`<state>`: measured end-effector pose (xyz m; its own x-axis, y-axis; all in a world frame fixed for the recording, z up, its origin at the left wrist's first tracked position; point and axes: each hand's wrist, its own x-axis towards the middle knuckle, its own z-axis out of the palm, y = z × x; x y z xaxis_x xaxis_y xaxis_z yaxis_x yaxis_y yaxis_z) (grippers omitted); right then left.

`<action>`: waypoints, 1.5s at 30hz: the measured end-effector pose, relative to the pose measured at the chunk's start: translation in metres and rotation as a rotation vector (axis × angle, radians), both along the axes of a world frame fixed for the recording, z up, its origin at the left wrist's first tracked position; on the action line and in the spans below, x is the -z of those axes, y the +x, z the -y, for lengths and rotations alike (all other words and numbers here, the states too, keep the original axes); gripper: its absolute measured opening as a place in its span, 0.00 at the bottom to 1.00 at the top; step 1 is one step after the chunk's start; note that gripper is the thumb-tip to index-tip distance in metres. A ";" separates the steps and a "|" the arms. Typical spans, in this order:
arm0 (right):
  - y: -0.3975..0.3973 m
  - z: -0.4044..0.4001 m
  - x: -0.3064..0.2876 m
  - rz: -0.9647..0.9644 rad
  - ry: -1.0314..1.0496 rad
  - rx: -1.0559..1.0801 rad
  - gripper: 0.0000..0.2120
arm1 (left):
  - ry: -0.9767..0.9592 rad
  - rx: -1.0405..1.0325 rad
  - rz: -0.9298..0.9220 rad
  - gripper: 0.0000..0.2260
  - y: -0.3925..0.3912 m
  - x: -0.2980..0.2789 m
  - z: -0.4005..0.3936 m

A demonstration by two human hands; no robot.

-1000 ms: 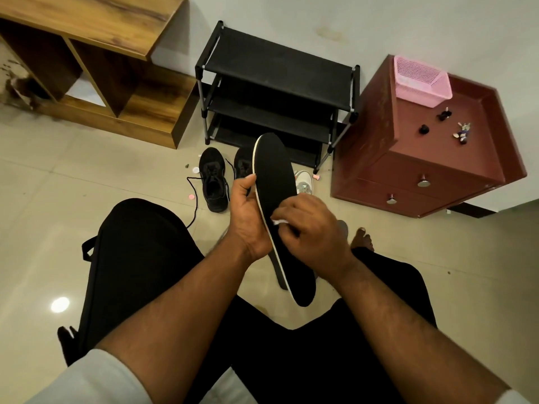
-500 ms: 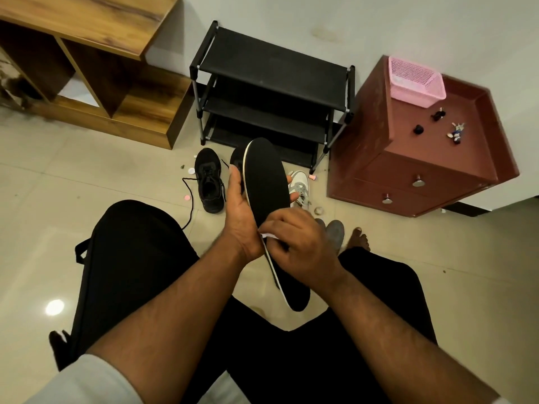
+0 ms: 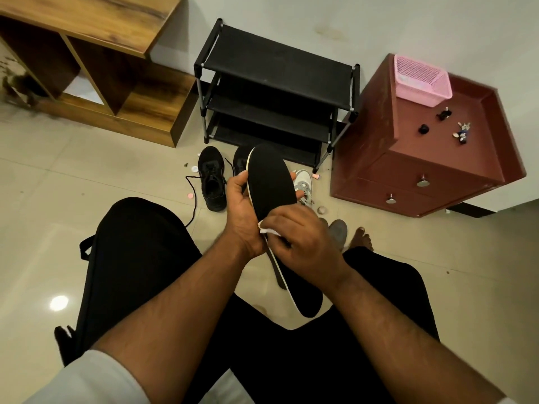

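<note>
Head view. Grips long black white-edged insole [image 3: 269,182] w/ left hand [image 3: 242,211]: thumb on near edge, fingers curled round the back, tips out at far edge. Holds it tilted, toe end up above both hands, heel end down below right wrist, over the lap. Pinches small white cloth scrap [image 3: 267,230] in right hand [image 3: 300,240], fingers curled, pressed vs. insole's middle, just beside left palm. Beyond left hand, on floor: black lace-up sneaker [image 3: 213,179]; further back, black three-tier shoe rack [image 3: 274,91].
</note>
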<state>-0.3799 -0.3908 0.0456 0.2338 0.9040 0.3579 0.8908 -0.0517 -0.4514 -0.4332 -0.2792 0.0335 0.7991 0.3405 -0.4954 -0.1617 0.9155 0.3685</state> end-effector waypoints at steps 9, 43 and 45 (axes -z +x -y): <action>0.026 0.007 0.005 0.042 -0.027 0.156 0.07 | 0.012 0.111 -0.024 0.39 -0.001 -0.005 0.001; 0.000 -0.007 -0.005 0.043 0.017 0.003 0.02 | 0.025 0.075 0.011 0.32 -0.003 -0.004 0.001; 0.014 -0.005 0.000 0.058 -0.016 0.073 0.03 | 0.023 0.099 0.031 0.32 -0.003 -0.005 0.001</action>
<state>-0.3655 -0.3862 0.0457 0.2785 0.8912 0.3582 0.9090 -0.1241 -0.3980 -0.4366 -0.2797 0.0382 0.8445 0.2703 -0.4623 -0.0827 0.9187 0.3862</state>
